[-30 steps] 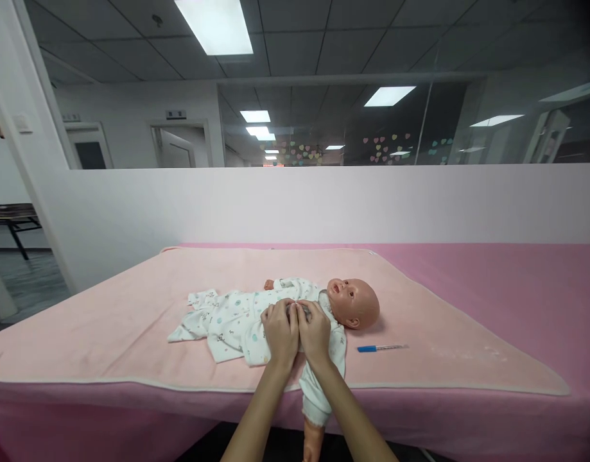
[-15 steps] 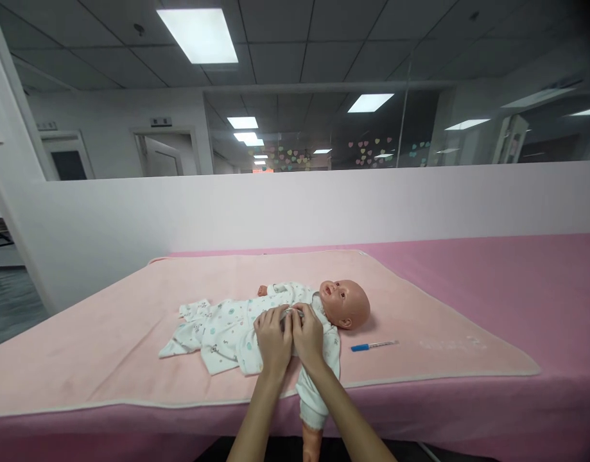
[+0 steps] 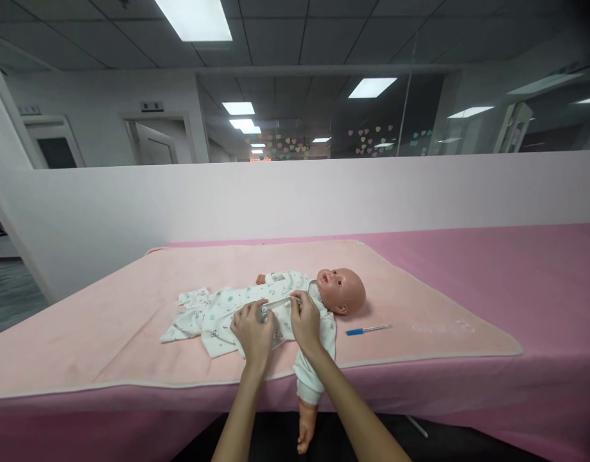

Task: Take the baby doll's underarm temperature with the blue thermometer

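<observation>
A baby doll (image 3: 341, 291) lies on its back with its head to the right. It is dressed in a white patterned baby outfit (image 3: 227, 314) whose legs lie flat to the left. My left hand (image 3: 254, 328) is closed on the front of the outfit around the belly. Near the chest, my right hand (image 3: 305, 321) pinches the front edge of the same cloth. Between the two hands that edge is pulled into a straight line. The doll's near arm (image 3: 307, 420) hangs past the table's front edge, its sleeve bunched above the forearm.
Right of the doll's near shoulder lies a thermometer (image 3: 366, 330) with a blue end. Beneath everything is a peach blanket (image 3: 106, 321) on a pink-covered table (image 3: 540, 295). A low white wall (image 3: 295, 199) with glass above stands behind.
My hands, close together before, are now apart. The left one has moved left along the outfit's front, and the cloth edge between them has become taut. The view has tilted slightly downward.
</observation>
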The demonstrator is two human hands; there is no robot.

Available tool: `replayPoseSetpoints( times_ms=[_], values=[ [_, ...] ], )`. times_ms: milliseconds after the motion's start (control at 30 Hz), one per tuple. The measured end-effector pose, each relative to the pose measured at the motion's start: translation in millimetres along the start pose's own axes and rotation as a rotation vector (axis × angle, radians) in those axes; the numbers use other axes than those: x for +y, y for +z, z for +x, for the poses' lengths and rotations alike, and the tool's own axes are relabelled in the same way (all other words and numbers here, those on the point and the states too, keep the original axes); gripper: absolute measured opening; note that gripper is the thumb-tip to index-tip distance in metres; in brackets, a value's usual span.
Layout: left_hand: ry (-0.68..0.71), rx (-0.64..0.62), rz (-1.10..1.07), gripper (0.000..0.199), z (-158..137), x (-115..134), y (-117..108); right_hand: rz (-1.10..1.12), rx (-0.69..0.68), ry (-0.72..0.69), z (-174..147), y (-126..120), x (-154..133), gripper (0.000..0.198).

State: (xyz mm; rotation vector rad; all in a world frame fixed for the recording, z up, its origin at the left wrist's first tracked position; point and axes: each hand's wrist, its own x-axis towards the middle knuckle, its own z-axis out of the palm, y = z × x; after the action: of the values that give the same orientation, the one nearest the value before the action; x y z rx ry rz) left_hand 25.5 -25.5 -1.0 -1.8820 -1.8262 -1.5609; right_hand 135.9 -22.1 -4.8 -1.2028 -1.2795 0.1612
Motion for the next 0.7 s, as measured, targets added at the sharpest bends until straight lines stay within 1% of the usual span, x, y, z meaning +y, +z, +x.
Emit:
replayPoseSetpoints(
  times_ms=[100, 200, 400, 700],
  values=[
    [-0.053, -0.043, -0.015, 0.024, -0.9, -1.2, -2.7, 0.007, 0.004, -0.003, 0.0, -1.1, 0.3, 0.021],
    [-0.077, -0.057, -0.012, 0.023, -0.8, -0.6, -3.3, 0.011, 0.013, -0.011, 0.1, -1.4, 1.5, 0.021],
    [-0.060, -0.038, -0.041, 0.020, -0.5, -1.3, -3.0, 0.004, 0.003, 0.002, 0.3, 0.0, 4.1, 0.019],
    [-0.083, -0.018, -0.096, 0.020, 0.1, -1.9, -3.3, -0.007, 0.002, -0.003, 0.2, 0.2, 4.9, 0.020]
  ],
)
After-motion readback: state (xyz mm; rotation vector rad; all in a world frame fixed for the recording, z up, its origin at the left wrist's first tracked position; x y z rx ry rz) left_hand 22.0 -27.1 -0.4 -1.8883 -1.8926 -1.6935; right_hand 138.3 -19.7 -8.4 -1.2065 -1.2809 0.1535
